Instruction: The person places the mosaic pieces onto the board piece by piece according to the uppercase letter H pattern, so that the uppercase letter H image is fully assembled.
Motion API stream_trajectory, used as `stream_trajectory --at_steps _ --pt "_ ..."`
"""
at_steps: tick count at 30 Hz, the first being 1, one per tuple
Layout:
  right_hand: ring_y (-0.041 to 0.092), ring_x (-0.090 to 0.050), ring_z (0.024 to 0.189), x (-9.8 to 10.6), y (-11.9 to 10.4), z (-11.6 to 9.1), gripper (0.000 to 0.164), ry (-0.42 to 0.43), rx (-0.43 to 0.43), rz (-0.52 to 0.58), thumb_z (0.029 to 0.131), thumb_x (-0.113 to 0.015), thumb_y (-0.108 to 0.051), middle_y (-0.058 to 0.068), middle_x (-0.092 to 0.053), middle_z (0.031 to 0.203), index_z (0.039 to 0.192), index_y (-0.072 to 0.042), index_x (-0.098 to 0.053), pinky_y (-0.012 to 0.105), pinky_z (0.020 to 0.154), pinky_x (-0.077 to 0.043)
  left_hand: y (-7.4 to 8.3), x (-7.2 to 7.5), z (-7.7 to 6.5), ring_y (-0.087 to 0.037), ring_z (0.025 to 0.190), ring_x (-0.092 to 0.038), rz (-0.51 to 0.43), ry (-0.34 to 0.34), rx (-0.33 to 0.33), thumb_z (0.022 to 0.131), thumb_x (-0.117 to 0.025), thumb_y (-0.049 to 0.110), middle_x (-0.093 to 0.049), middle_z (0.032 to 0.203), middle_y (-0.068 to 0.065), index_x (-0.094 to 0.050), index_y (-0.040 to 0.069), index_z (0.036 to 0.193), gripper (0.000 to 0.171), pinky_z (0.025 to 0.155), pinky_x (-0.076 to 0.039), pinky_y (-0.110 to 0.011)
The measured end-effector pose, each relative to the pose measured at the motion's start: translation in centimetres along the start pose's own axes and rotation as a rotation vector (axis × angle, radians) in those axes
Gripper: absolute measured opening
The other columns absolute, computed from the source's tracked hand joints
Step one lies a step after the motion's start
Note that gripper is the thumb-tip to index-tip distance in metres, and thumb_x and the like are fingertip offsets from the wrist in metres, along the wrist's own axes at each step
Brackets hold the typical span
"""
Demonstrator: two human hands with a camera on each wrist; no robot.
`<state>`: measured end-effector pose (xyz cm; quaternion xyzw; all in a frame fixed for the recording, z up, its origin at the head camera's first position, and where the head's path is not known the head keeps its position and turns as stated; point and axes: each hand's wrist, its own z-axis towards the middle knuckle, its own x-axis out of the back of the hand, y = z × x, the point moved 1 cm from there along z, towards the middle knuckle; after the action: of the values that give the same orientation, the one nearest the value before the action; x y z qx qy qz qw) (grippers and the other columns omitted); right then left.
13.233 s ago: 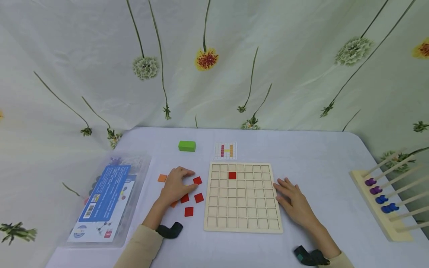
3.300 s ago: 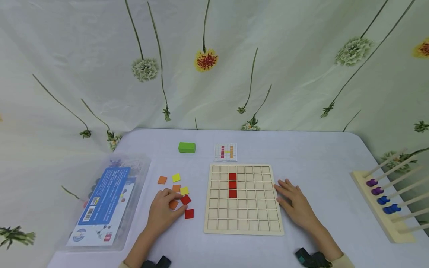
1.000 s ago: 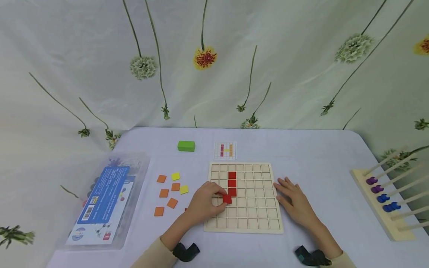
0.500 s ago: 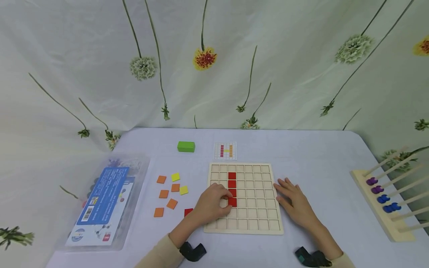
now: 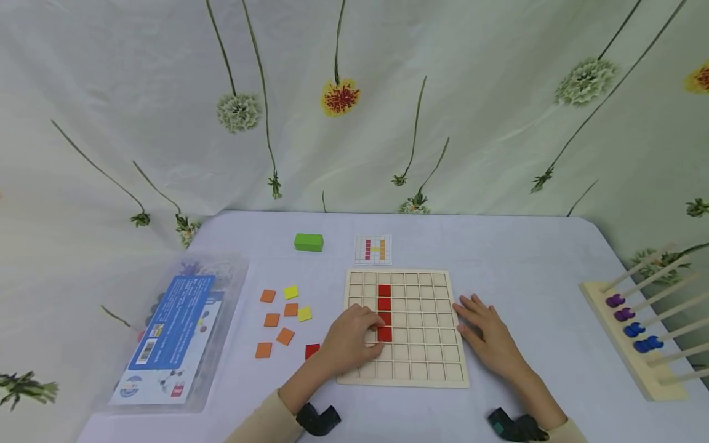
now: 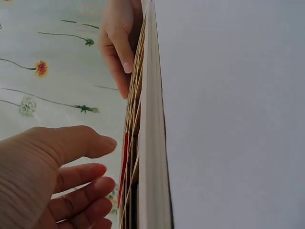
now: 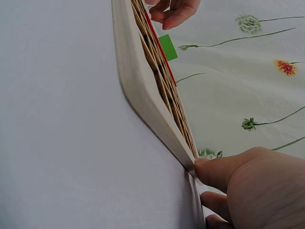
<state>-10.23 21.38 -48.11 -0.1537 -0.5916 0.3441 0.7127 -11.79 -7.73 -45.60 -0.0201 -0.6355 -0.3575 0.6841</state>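
A wooden grid board (image 5: 426, 355) lies flat on the table, with several red square tiles (image 5: 384, 334) set in one column of its cells. My left hand (image 5: 348, 337) hovers over the board's left part, fingertips beside the lowest red tile. In the left wrist view its thumb (image 6: 86, 143) and fingers stand apart with nothing between them. At the board's right edge rests my right hand (image 5: 490, 339), its thumb (image 7: 214, 172) against the rim in the right wrist view. Another red tile (image 5: 312, 351) lies on the table, partly covered by my left wrist.
Left of the board lie several orange tiles (image 5: 263, 350) and two yellow tiles (image 5: 304, 314). Behind it are a green block (image 5: 308, 242) and a small pattern card (image 5: 373, 250). A plastic case (image 5: 172, 332) stands far left, a wooden bead rack (image 5: 631, 344) far right.
The red column has grown from one tile to several. My left hand carried the latest tile rightward from the loose ones, set it in the column and let it go. My right hand stayed put.
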Motion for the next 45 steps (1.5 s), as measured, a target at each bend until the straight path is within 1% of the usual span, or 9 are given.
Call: stream_trajectory --at_steps 3,6,11,16,19,26,31,37,45 --pt "0.050 -0.034 0.138 0.0 0.0 0.0 0.043 -0.006 -0.005 0.001 0.089 -0.067 -0.007 0.028 -0.049 0.141 0.130 0.002 -0.060 0.070 0.108 -0.020 -0.1 1.0 -0.7 -0.009 0.089 -0.052 0.010 0.018 0.015 0.076 -0.080 0.025 -0.066 0.095 0.005 -0.072 0.014 0.105 0.032 0.075 -0.049 -0.023" --pt "0.050 -0.034 0.138 0.1 -0.1 0.1 0.043 -0.009 -0.010 0.001 0.089 -0.067 -0.007 0.028 -0.049 0.141 0.131 0.002 -0.059 0.070 0.108 -0.020 -0.7 2.4 -1.8 -0.008 0.089 -0.052 0.000 0.058 0.054 0.075 -0.082 0.022 -0.065 0.095 0.005 -0.072 0.014 0.104 0.032 0.074 -0.049 -0.024" --pt "0.050 -0.034 0.138 0.1 -0.1 0.1 0.043 -0.011 -0.011 0.001 0.089 -0.066 -0.007 0.028 -0.049 0.141 0.130 0.003 -0.059 0.070 0.108 -0.019 -2.3 4.7 -4.6 -0.010 0.085 -0.055 -0.060 0.150 0.131 0.070 -0.085 0.015 -0.064 0.096 0.002 -0.071 0.012 0.104 0.038 0.072 -0.051 -0.026" --pt "0.050 -0.034 0.138 0.2 -0.1 0.1 0.043 -0.016 -0.010 0.005 0.090 -0.066 -0.007 0.028 -0.048 0.142 0.131 0.003 -0.059 0.070 0.108 -0.019 -4.2 5.8 -7.2 -0.012 0.081 -0.057 -0.124 0.206 0.187 0.066 -0.087 0.009 -0.065 0.094 0.002 -0.070 0.011 0.104 0.042 0.072 -0.052 -0.028" --pt "0.050 -0.034 0.137 0.3 0.0 0.1 0.043 -0.009 -0.006 0.001 0.089 -0.067 -0.007 0.028 -0.049 0.141 0.131 0.003 -0.059 0.070 0.108 -0.020 -5.2 5.9 -8.0 -0.009 0.080 -0.054 -0.141 0.197 0.221 0.066 -0.088 0.010 -0.064 0.092 0.004 -0.070 0.013 0.105 0.044 0.072 -0.051 -0.025" --pt "0.050 -0.034 0.138 0.1 0.2 0.1 0.043 -0.006 -0.002 0.007 0.090 -0.067 -0.008 0.028 -0.049 0.141 0.131 0.002 -0.059 0.070 0.108 -0.020 -6.7 4.9 -8.5 -0.006 0.078 -0.051 -0.178 0.109 0.301 0.066 -0.088 0.013 -0.058 0.086 0.010 -0.070 0.017 0.105 0.043 0.073 -0.049 -0.022" --pt "0.049 -0.033 0.139 0.0 0.1 0.0 0.043 -0.011 -0.016 0.014 0.090 -0.066 -0.009 0.028 -0.048 0.142 0.131 0.001 -0.059 0.069 0.109 -0.019 -7.2 4.1 -8.8 -0.002 0.079 -0.051 -0.155 0.140 0.282 0.064 -0.088 0.014 -0.059 0.086 0.013 -0.070 0.017 0.102 0.042 0.074 -0.049 -0.022" --pt "0.048 -0.033 0.139 0.0 0.1 -0.1 0.043 -0.009 -0.021 0.015 0.091 -0.066 -0.010 0.027 -0.048 0.143 0.132 0.000 -0.059 0.069 0.110 -0.019 -7.6 3.5 -9.0 -0.001 0.081 -0.051 -0.128 0.159 0.261 0.063 -0.088 0.015 -0.058 0.088 0.017 -0.071 0.021 0.098 0.040 0.075 -0.049 -0.022" --pt "0.049 -0.034 0.139 0.0 0.0 0.0 0.043 -0.003 -0.012 0.013 0.090 -0.066 -0.009 0.027 -0.049 0.142 0.132 0.000 -0.059 0.069 0.109 -0.019 -7.3 3.6 -9.1 -0.002 0.083 -0.050 -0.117 0.153 0.274 0.064 -0.087 0.011 -0.056 0.089 0.017 -0.072 0.022 0.095 0.036 0.075 -0.048 -0.022"
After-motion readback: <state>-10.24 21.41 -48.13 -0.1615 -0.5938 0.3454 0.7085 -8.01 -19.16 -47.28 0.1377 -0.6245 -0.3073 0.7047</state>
